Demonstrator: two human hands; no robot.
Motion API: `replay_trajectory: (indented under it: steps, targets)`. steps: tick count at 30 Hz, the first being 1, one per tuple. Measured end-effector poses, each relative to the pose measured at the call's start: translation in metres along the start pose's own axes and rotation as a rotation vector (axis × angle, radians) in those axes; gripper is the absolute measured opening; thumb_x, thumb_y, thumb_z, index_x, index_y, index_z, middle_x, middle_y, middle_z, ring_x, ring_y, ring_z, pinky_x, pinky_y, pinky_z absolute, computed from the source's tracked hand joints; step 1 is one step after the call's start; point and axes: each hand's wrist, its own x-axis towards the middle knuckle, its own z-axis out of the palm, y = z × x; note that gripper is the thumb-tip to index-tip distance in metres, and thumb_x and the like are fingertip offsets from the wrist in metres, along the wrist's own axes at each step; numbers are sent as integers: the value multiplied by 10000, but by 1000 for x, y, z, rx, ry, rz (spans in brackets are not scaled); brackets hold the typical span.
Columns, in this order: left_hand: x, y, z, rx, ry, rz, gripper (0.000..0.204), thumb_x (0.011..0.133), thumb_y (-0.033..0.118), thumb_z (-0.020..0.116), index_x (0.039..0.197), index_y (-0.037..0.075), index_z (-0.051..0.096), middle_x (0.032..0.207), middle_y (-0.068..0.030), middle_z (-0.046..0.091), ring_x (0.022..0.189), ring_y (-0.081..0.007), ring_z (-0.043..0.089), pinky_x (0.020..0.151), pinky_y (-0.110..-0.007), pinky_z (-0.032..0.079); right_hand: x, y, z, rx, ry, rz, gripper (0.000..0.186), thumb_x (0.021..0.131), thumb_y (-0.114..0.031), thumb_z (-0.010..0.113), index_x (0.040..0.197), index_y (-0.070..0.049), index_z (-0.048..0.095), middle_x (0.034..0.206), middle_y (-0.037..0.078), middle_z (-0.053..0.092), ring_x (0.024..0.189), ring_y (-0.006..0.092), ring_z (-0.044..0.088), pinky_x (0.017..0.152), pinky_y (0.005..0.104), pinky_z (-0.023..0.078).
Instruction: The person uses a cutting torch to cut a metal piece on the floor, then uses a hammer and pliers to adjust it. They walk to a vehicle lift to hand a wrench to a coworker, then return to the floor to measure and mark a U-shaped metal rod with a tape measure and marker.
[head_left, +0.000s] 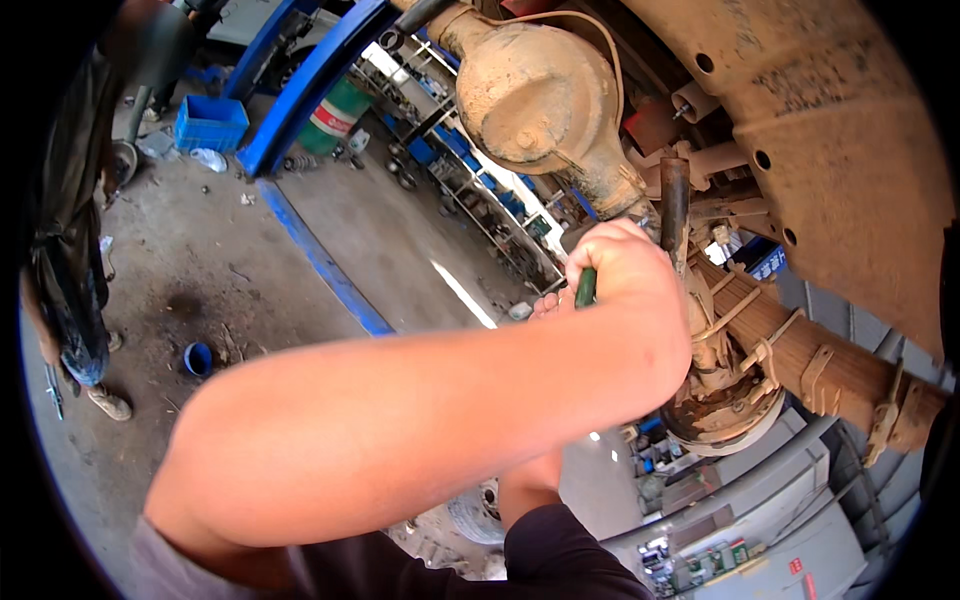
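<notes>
My left arm crosses the view from the lower left, and my left hand (pixel 628 262) is closed around a tool with a dark green handle (pixel 586 288). The tool's working end is hidden, so its kind cannot be told. This hand is up against the muddy axle tube (pixel 615 190), below the round differential housing (pixel 540 95). Behind the left forearm, only a few fingertips of my right hand (pixel 547 305) show, close to the green handle. The left forearm covers the rest of that hand, and what it holds cannot be seen. A shock absorber (pixel 676 205) stands beside my left hand.
A leaf spring (pixel 780 340) and a wheel hub (pixel 730 420) lie to the right, under a brown chassis panel (pixel 850 150). Blue lift posts (pixel 300 90), a blue crate (pixel 211 123) and a green drum (pixel 335 115) stand at far left. Another person (pixel 75 220) stands at the left edge.
</notes>
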Motion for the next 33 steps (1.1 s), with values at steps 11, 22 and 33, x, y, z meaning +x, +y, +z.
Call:
replay_trajectory:
  steps: [11, 22, 33]
  targets:
    - [-8, -60, 33, 394, 291, 156, 149, 773, 26, 650, 920, 8, 671, 814, -133, 589, 718, -246, 563, 527, -366, 454, 2, -175, 73, -1362, -899, -396, 156, 584, -40, 647, 571, -7, 495, 702, 55, 584, 866, 214, 633, 1008, 391, 519]
    - [66, -42, 153, -958, 62, 69, 99, 861, 149, 624, 866, 64, 573, 747, -69, 453, 645, -201, 423, 510, -344, 353, 0, -185, 94, -1699, -995, -197, 269, 615, 74, 647, 603, -85, 431, 931, 71, 612, 1100, 200, 605, 885, 278, 492]
    - [88, 40, 246, -2291, -104, -53, 238, 949, 272, 598, 812, 121, 476, 679, -5, 316, 571, -156, 283, 494, -321, 253, -23, -164, 94, -1898, -847, -260, 279, 543, 132, 558, 623, -93, 415, 986, 79, 609, 1064, 160, 605, 1047, 322, 473]
